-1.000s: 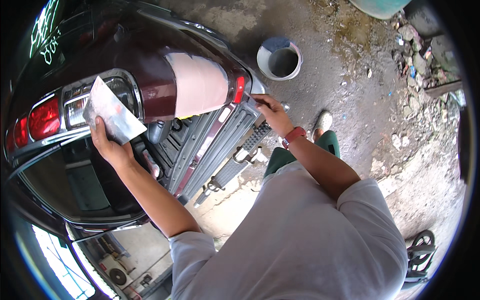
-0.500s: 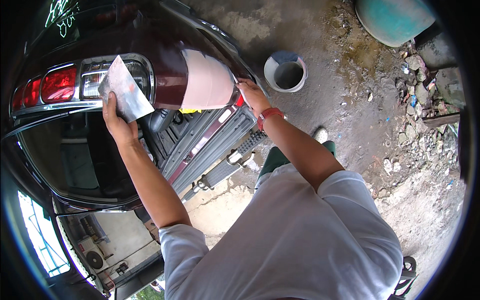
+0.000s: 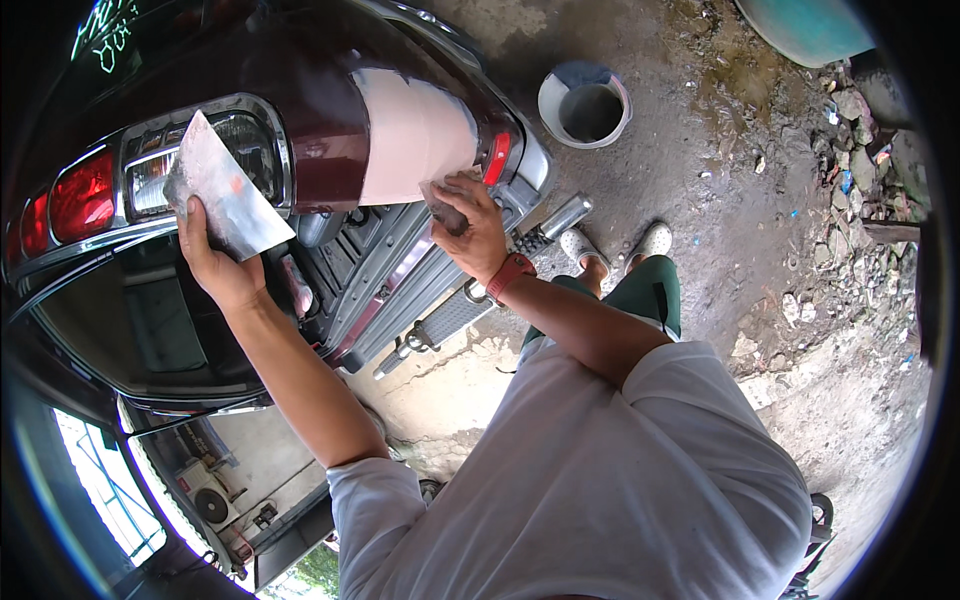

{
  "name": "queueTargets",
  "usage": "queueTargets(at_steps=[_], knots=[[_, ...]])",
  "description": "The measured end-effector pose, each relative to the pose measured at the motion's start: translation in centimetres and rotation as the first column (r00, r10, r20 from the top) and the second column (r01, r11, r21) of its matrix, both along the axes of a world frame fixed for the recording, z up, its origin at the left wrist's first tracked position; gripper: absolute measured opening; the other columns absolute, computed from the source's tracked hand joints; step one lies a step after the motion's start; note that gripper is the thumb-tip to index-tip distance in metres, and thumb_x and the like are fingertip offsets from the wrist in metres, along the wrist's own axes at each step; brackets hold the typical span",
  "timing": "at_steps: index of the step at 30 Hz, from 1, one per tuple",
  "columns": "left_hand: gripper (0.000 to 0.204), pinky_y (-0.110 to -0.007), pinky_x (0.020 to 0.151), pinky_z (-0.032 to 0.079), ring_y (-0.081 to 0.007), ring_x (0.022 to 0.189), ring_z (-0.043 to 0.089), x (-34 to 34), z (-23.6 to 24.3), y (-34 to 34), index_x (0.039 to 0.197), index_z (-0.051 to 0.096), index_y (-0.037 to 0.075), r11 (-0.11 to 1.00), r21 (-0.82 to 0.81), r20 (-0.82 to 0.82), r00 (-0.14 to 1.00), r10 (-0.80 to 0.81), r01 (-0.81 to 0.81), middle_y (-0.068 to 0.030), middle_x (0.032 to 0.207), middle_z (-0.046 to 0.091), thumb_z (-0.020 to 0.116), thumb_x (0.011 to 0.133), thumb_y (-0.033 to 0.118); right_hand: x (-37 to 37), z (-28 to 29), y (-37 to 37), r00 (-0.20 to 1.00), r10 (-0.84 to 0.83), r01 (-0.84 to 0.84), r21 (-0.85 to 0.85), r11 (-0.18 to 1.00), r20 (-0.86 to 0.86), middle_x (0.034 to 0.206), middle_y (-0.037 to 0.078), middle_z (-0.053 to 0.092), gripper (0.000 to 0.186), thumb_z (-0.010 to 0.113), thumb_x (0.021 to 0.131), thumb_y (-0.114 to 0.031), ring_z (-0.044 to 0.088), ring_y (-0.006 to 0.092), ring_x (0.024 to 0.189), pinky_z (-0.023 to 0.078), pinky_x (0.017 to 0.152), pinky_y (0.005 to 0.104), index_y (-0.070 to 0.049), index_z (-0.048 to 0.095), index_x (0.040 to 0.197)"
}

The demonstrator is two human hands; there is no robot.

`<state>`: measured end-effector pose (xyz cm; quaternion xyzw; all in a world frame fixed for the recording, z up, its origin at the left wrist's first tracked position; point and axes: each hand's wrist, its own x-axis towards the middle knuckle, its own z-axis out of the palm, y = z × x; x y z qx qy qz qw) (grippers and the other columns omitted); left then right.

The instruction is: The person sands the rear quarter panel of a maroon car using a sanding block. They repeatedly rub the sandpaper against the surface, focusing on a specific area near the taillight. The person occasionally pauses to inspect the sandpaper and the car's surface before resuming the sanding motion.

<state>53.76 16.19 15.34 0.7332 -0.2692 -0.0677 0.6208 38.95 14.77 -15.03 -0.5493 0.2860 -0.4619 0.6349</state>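
Observation:
My left hand (image 3: 222, 265) grips a thin flat plate (image 3: 232, 200), white with grey and pinkish smears, with the thumb over its lower edge. That plate is held in front of the car's tail light (image 3: 150, 175). My right hand (image 3: 478, 232) is closed around a thin, flat putty spreader (image 3: 432, 197), partly covered by the fingers. The spreader is at the lower right corner of a pale pink filler patch (image 3: 412, 135) on the dark maroon body panel (image 3: 325, 140); whether it touches the patch I cannot tell.
A small red reflector (image 3: 497, 158) is to the right of the patch. A grey-white bucket (image 3: 548, 110) stands on the wet ground beyond the car. Below my hands runs a ribbed dark bumper step (image 3: 450, 322). Rubble (image 3: 850, 200) and a teal tub (image 3: 810, 30) are at far right.
My right hand has come down and left from the patch's right edge, turning over so its back faces up. The left hand with the plate has shifted slightly left in view.

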Motion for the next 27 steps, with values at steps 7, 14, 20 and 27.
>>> queueTargets(at_steps=[7, 14, 20, 27], knots=[[0.052, -0.038, 0.102, 0.05, -0.0237, 0.117, 0.063, -0.1, 0.1, 0.2, 0.14, 0.054, -0.001, 1.0, 0.009, -0.007, 1.0, 0.024, -0.023, -0.0123, 0.131, 0.063, 0.064, 0.098, 0.026, -2.6, -2.5, -1.5, 0.967, 0.15, -0.189, -0.186, 0.964, -0.205, 0.131, 0.005, 0.061, 0.048, 0.079, 0.073, -0.021, 0.056, 0.0256, 0.13, 0.038, 0.107, 0.0489, -0.02, 0.071, 0.12], [0.053, -0.038, 0.103, 0.049, -0.024, 0.117, 0.063, -0.3, 0.1, -0.6, 0.141, 0.054, -0.002, 1.0, 0.004, -0.011, 0.999, -0.03, 0.031, -0.0129, 0.13, 0.063, 0.065, 0.097, 0.026, -0.6, -6.2, -6.6, 0.971, 0.17, -0.237, 0.578, 0.781, 0.167, 0.115, 0.004, 0.067, 0.033, 0.068, 0.093, -0.015, 0.063, 0.0149, 0.105, 0.051, 0.086, 0.0256, -0.007, 0.071, 0.125], [0.051, -0.04, 0.106, 0.047, -0.0246, 0.12, 0.061, -1.6, -0.2, -0.9, 0.141, 0.053, -0.002, 0.998, -0.045, 0.012, 0.999, 0.035, -0.035, -0.012, 0.134, 0.061, 0.063, 0.099, 0.024, -8.0, -3.9, -8.0, 0.823, 0.505, -0.558, 0.541, 0.629, 0.262, 0.106, 0.003, 0.07, 0.035, 0.058, 0.1, -0.025, 0.061, 0.01, 0.098, 0.049, 0.082, 0.0261, -0.006, 0.068, 0.128], [0.041, -0.029, 0.095, 0.045, -0.0147, 0.102, 0.061, -13.8, -12.9, -2.2, 0.131, 0.059, 0.0, 0.997, 0.067, -0.241, 0.971, -0.006, 0.023, -0.0069, 0.116, 0.068, 0.066, 0.102, 0.029, -24.0, 4.7, -13.3, 0.873, 0.454, -0.449, 0.66, 0.602, 0.181, 0.144, 0.009, 0.053, 0.054, 0.055, 0.096, -0.003, 0.054, 0.0253, 0.131, 0.05, 0.102, 0.0364, -0.013, 0.045, 0.149]])
